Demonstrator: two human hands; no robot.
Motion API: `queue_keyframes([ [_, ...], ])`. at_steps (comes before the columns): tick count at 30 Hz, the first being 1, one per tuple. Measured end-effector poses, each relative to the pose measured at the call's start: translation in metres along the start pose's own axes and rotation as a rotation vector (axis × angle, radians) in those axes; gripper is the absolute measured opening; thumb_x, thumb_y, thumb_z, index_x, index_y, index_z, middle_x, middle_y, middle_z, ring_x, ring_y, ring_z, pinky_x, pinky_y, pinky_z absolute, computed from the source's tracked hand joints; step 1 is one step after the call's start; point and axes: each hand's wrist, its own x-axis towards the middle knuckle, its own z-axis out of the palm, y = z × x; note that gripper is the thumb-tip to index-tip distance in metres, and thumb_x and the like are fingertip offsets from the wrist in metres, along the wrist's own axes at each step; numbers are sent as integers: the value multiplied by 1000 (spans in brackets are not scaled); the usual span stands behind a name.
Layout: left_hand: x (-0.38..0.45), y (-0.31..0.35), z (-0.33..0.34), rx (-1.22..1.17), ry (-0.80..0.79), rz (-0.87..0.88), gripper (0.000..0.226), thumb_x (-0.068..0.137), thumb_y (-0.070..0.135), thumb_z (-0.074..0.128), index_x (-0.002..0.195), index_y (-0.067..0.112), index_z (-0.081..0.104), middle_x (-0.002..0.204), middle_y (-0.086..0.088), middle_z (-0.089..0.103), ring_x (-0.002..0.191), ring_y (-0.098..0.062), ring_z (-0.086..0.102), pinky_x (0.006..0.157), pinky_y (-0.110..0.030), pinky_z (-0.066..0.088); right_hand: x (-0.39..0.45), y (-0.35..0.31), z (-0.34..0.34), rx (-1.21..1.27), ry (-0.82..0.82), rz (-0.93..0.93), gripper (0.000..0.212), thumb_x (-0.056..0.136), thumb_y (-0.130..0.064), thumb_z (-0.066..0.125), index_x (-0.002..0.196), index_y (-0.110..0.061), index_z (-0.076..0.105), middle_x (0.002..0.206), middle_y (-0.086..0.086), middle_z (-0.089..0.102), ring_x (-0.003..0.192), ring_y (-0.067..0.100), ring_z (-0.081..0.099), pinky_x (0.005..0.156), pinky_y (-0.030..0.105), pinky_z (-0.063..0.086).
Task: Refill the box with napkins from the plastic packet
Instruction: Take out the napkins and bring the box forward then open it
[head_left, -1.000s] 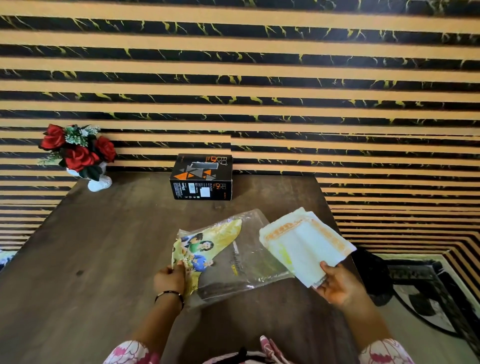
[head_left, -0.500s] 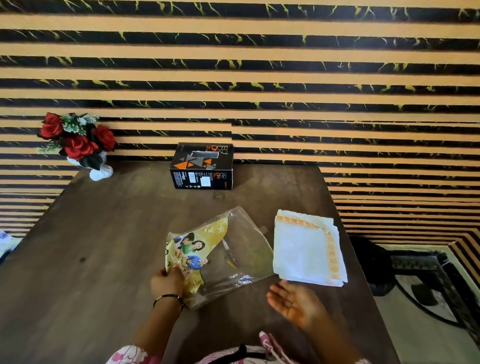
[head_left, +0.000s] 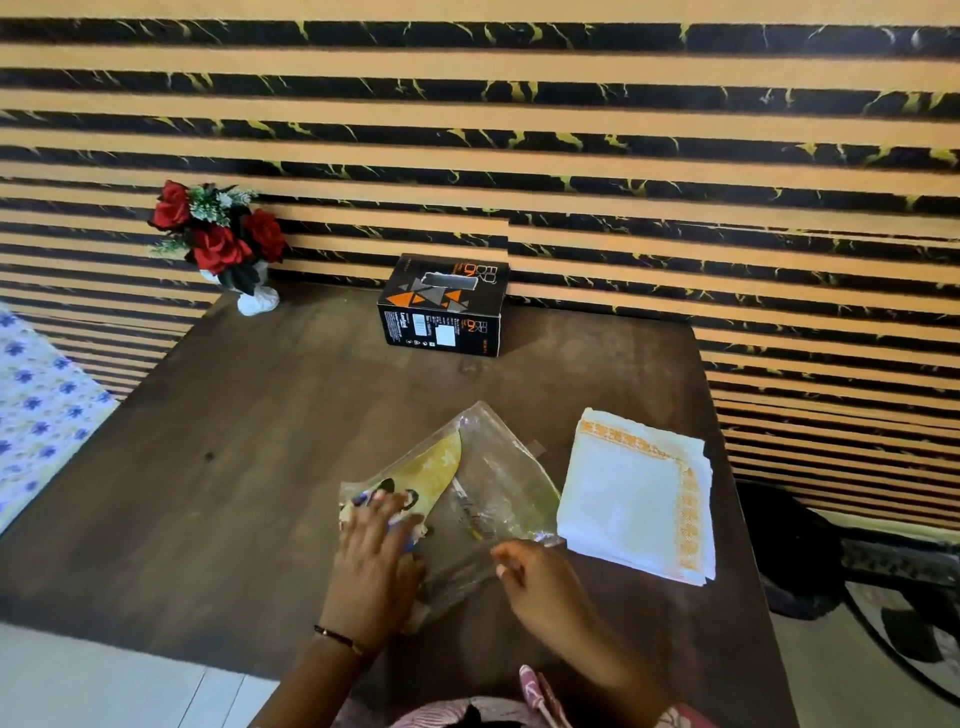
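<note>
The plastic packet, clear with a yellow printed part, lies flat and looks empty on the dark wooden table. My left hand presses down on its printed end. My right hand has curled fingers pinching the packet's near right edge. A stack of white napkins with an orange border rests on the table just right of the packet, untouched. The black box with orange triangles stands at the table's far edge against the wall, a slot in its top.
A white vase of red roses stands at the table's far left corner. The striped wall runs right behind the table. A floral cloth lies left of the table, and a dark object sits on the floor to the right.
My right hand put the napkin stack down on the table right of the packet, let go, and moved left to the packet's near edge. My left hand flattened onto the packet.
</note>
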Motion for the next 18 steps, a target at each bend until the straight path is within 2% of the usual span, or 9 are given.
queue_keyframes([
  [2, -13, 2, 6, 108, -132, 58, 51, 72, 43, 46, 114, 18, 59, 128, -8, 58, 127, -24, 35, 110, -40, 11, 3, 0, 4, -22, -69, -37, 32, 89, -18, 52, 120, -20, 60, 120, 1, 66, 110, 16, 61, 93, 21, 43],
  [4, -22, 6, 3, 177, -264, -71, 65, 71, 57, 36, 119, 19, 58, 130, -5, 58, 130, -23, 36, 110, -40, 12, 5, -1, 9, -27, -129, -94, 39, 90, -14, 49, 128, -21, 53, 134, 1, 57, 123, 15, 52, 101, 19, 36],
  [6, -30, 5, -1, 212, -350, -253, 86, 64, 70, 18, 134, 25, 42, 146, 0, 39, 138, -24, 29, 114, -44, 10, 6, -3, 14, -36, -167, -167, 48, 90, -8, 44, 135, -25, 45, 149, -5, 37, 137, 12, 35, 110, 21, 27],
  [8, -33, 2, -6, 234, -420, -401, 97, 57, 74, 6, 141, 30, 27, 155, 1, 21, 140, -25, 22, 115, -47, 8, 6, -7, 20, -90, -165, -217, 52, 90, -10, 41, 137, -32, 40, 154, -12, 24, 139, 9, 28, 112, 33, 32],
  [9, -33, 2, -8, 246, -429, -436, 99, 56, 75, 5, 141, 30, 25, 156, -1, 18, 140, -27, 22, 114, -48, 10, 5, -10, 24, -122, -155, -232, 51, 90, -13, 41, 137, -33, 39, 154, -12, 22, 139, 10, 28, 110, 37, 35],
  [12, -32, 2, -12, 237, -420, -465, 93, 65, 76, 14, 142, 25, 25, 155, -6, 18, 139, -29, 22, 113, -46, 17, 3, -21, 32, -169, -123, -311, 43, 92, -18, 41, 135, -25, 44, 151, -6, 28, 138, 14, 30, 110, 29, 32],
  [14, -29, -4, -12, 228, -423, -442, 74, 80, 66, 30, 141, 24, 26, 154, -5, 20, 139, -29, 23, 111, -43, 22, 5, -28, 40, -196, -152, -339, 41, 93, -17, 40, 133, -20, 47, 149, -3, 33, 136, 16, 33, 109, 25, 30],
  [16, -26, -13, -12, 186, -354, -384, 57, 86, 51, 43, 136, 23, 36, 148, -5, 31, 133, -30, 32, 105, -42, 32, 8, -31, 48, -249, -202, -329, 43, 92, -15, 41, 135, -19, 45, 150, -2, 32, 138, 18, 30, 112, 27, 26],
  [18, -22, -30, -17, 139, -313, -354, 50, 85, 43, 49, 130, 21, 44, 142, -5, 40, 127, -31, 39, 99, -42, 39, 15, -38, 58, -315, -217, -319, 45, 92, -14, 40, 137, -20, 42, 153, -2, 28, 141, 20, 24, 116, 32, 22],
])
